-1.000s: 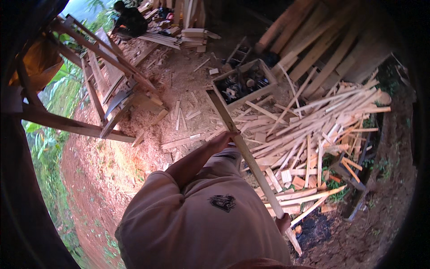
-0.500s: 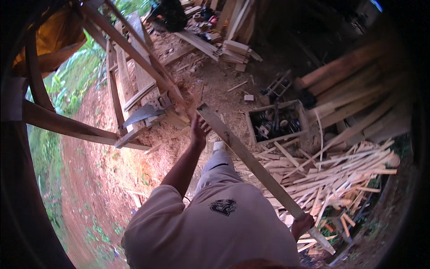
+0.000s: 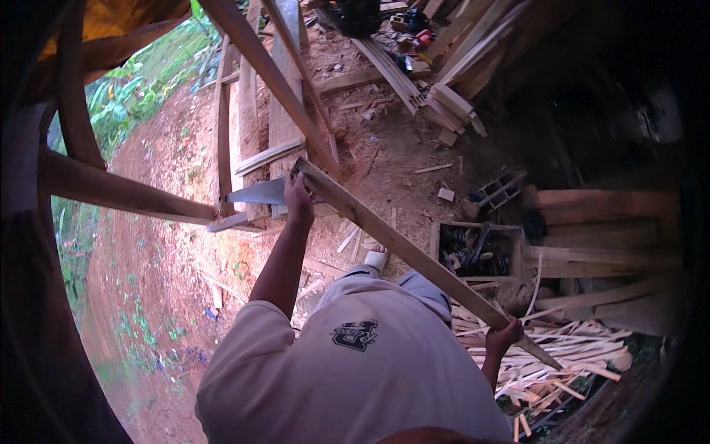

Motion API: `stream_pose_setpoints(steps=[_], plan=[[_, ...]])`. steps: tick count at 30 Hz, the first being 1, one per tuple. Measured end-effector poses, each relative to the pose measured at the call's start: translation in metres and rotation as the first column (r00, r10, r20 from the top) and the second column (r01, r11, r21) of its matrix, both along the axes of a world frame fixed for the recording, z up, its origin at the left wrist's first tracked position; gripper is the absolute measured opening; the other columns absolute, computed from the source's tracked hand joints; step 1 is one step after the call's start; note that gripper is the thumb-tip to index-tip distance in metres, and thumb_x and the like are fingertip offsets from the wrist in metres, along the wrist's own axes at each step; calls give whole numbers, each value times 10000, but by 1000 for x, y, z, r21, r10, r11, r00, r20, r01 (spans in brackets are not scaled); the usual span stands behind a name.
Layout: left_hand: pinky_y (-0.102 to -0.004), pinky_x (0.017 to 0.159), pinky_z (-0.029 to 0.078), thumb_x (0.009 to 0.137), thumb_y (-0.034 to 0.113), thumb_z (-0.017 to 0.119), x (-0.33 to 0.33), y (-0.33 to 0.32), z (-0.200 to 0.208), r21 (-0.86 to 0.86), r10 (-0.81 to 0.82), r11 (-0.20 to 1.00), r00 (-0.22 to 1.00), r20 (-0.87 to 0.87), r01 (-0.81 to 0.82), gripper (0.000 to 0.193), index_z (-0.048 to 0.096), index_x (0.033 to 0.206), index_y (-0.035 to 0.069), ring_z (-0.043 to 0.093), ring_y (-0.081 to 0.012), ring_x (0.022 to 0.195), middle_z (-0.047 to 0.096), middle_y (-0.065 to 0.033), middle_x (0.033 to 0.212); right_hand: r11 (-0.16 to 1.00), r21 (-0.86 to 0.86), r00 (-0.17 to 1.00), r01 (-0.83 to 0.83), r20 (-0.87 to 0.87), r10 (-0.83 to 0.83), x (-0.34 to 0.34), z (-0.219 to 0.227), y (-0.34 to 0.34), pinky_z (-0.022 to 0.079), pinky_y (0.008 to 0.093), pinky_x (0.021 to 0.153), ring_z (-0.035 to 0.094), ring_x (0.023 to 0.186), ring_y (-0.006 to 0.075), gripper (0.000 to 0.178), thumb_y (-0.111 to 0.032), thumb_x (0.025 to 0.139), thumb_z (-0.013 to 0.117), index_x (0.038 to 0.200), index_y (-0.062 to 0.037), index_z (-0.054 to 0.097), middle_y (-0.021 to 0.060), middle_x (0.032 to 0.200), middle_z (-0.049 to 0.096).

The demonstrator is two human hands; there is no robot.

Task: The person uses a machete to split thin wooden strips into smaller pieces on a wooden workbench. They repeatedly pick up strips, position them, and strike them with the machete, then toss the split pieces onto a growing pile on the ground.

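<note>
A long wooden board point(image 3: 403, 248) slants in front of my body, from the upper left down to the lower right. My left hand point(image 3: 299, 196) is closed on the edge of its far upper end. Close to the lower end, my right hand point(image 3: 504, 337) wraps round the board, whose tip sticks out past it. Just behind my left hand lies a hand saw point(image 3: 257, 193) on the planks of a workbench point(image 3: 285, 111); its handle is hidden by the hand and board.
Wooden posts and rails point(image 3: 126, 189) cross at the left. An open wooden box point(image 3: 435, 240) with dark metal parts is right of the board. Thin offcuts point(image 3: 569, 362) are heaped at the lower right. Stacked planks point(image 3: 599, 237) lie at the right, with wood blocks point(image 3: 451, 103) farther off.
My left hand has closed on the board's far end, where its fingers were spread before. The board has shifted slightly left at that end. My view and body have turned, and my feet have moved.
</note>
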State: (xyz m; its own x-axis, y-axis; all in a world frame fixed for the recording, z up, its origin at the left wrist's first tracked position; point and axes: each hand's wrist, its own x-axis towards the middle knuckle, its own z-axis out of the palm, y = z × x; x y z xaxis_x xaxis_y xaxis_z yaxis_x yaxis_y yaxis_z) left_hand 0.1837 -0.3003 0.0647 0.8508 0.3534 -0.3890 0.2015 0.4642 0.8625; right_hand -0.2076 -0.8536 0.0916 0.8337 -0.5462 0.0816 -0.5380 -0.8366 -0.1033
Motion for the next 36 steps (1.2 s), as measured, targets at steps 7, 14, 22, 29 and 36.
stream_pose_setpoints(steps=[7,14,22,29,36], plan=[[-377,836,520,998,192,513,-9,56,16,179,76,982,991,-114,-54,501,391,1484,184,646,-212,982,627,-68,1200,917,240,947,-319,45,318,78,-2,-22,422,521,952,565,1002,443,453,-92,558,622,997,15,598,224,981,604],[-352,957,498,942,226,615,-43,54,44,149,-158,978,986,48,150,539,460,1427,50,660,-225,1093,652,-109,1214,820,472,925,-324,-24,379,136,-21,-57,524,488,781,639,863,434,434,-208,590,700,981,-26,652,224,900,659],[-371,733,595,969,203,656,-82,-25,-26,1,-457,874,824,-335,486,389,556,1286,1,674,-216,835,672,-110,1068,938,341,965,68,-260,25,26,-19,-114,543,480,813,657,910,420,313,-165,632,700,918,-44,663,200,916,683],[-439,1136,381,705,-37,745,-105,-73,-92,283,-707,312,420,-569,907,692,567,1361,95,403,-391,1405,418,-226,1497,980,43,939,193,-298,-171,14,-15,-114,454,542,923,611,1015,416,433,-181,611,756,1004,-52,629,194,1010,656],[-440,1091,410,913,312,705,-68,-155,-20,614,-724,-47,397,-564,788,487,592,1286,20,488,-393,1310,523,-248,1387,853,-395,940,-341,-131,315,203,81,-110,374,462,1071,534,1146,308,477,-173,764,652,1214,-30,580,148,1195,575]])
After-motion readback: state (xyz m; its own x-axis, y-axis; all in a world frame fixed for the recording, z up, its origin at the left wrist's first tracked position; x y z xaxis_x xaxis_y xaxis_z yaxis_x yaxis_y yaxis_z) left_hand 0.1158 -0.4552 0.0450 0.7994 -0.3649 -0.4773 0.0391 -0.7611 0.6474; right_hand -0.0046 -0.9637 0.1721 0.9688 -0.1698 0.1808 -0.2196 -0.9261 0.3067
